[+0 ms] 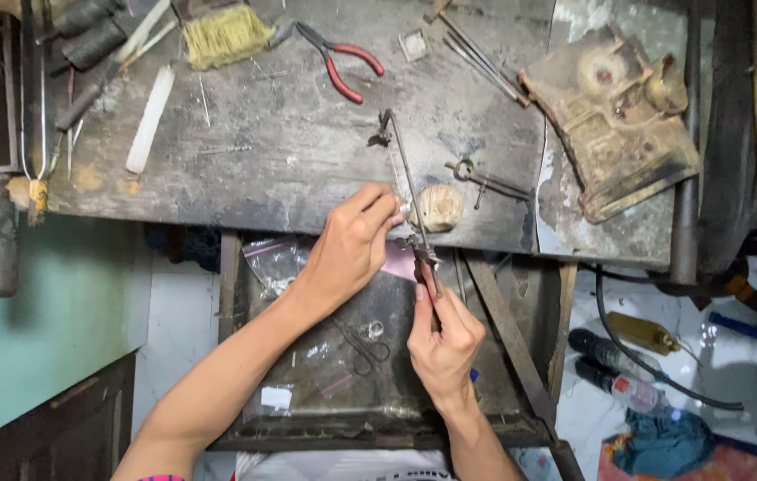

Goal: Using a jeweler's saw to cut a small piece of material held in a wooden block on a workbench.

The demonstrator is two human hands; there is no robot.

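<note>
Left hand [351,245] at bench edge, fingertips pinched on small piece too tiny to identify, beside round wooden peg [437,207]. Right hand [443,334] below, fingers closed around saw frame [409,191] handle, frame rising over bench [307,151]. Open drawer [307,419] underneath holds scissors [362,349], clear plastic bags [276,260].

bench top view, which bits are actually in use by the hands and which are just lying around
In use: left hand pinching a small piece at the bench edge; right hand gripping the saw frame; bench peg.

Lying about: red pliers, brush, white stick, scissors, rusty block.
</note>
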